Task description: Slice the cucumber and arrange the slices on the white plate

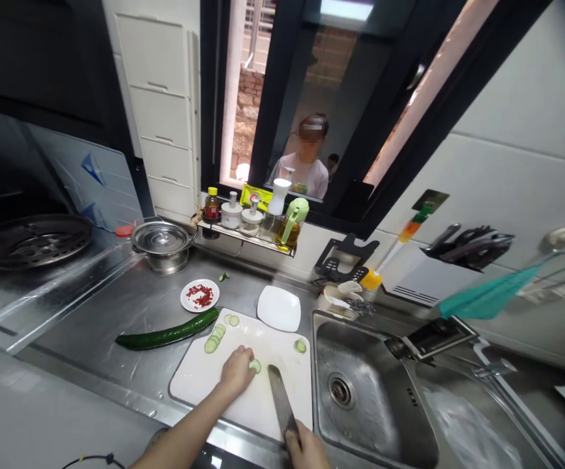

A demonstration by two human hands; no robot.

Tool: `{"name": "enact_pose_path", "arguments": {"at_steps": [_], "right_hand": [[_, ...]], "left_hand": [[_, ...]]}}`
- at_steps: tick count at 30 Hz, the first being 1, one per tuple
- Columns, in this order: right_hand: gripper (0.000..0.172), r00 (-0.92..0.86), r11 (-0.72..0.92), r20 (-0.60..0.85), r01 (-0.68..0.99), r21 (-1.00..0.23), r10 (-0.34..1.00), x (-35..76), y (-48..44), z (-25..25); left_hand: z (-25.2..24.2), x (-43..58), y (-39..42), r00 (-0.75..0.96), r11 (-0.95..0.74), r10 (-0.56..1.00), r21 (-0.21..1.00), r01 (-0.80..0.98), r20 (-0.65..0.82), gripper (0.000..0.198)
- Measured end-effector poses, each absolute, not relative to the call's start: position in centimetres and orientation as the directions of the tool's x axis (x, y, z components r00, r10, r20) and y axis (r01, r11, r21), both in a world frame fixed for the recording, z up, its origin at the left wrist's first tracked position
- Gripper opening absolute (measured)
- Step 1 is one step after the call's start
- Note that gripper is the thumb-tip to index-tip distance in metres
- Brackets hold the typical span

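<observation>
My left hand [238,372] rests over the middle of the white cutting board [243,407], its fingers curled together at a pale green cucumber slice [255,366]. How much cucumber lies under the fingers is hidden. In my right hand [306,448] is the handle of a kitchen knife [281,397]; its blade points away from me over the board's right part, apart from the slice. Overlapping cucumber slices [214,339] lie at the board's upper left, and a small stack of slices [300,346] sits at its upper right. A long whole cucumber [167,336] touches the board's left corner area.
Behind the board stand a white square plate [279,309] and a round plate [186,297] with chopped red bits. A lidded steel pot [167,257] is at the back left. To the right is the sink [360,417]. A condiment rack [243,236] hangs below the window.
</observation>
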State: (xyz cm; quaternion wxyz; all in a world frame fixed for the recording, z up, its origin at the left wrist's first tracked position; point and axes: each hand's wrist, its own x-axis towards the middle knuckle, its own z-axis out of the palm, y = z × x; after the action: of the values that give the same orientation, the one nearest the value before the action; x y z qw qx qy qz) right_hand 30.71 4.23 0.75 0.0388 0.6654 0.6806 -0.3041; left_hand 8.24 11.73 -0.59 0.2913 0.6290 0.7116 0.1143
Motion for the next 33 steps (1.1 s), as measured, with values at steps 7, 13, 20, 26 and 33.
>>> {"name": "enact_pose_path", "arguments": {"at_steps": [7, 13, 20, 26, 33], "right_hand": [[0.034, -0.135, -0.059, -0.397, 0.897, -0.439, 0.908, 30.4, 4.6, 1.9], [0.031, -0.151, -0.047, -0.369, 0.879, -0.475, 0.917, 31.0, 5.1, 1.0], [0.032, -0.189, -0.018, -0.388, 0.882, -0.471, 0.902, 29.9, 5.8, 1.4], [0.033, -0.216, 0.016, -0.391, 0.89, -0.456, 0.895, 28.7, 6.6, 2.3], [0.033, -0.238, 0.039, -0.393, 0.891, -0.452, 0.888, 28.3, 6.9, 2.2]], "left_hand": [[0.0, 8.8, 11.9, -0.052, 0.216, 0.962, 0.624, 0.751, -0.27, 0.02], [-1.8, 6.4, 10.9, -0.23, 0.318, 0.946, 0.803, 0.504, -0.23, 0.017], [-3.5, -0.1, 8.9, -0.483, 0.324, 0.868, 0.869, 0.375, -0.115, 0.011], [-3.8, -3.1, 8.9, -0.553, 0.439, 0.82, 0.781, 0.445, -0.146, 0.012], [-3.3, -3.3, 9.0, -0.51, 0.47, 0.85, 0.634, 0.614, -0.136, 0.014]]}}
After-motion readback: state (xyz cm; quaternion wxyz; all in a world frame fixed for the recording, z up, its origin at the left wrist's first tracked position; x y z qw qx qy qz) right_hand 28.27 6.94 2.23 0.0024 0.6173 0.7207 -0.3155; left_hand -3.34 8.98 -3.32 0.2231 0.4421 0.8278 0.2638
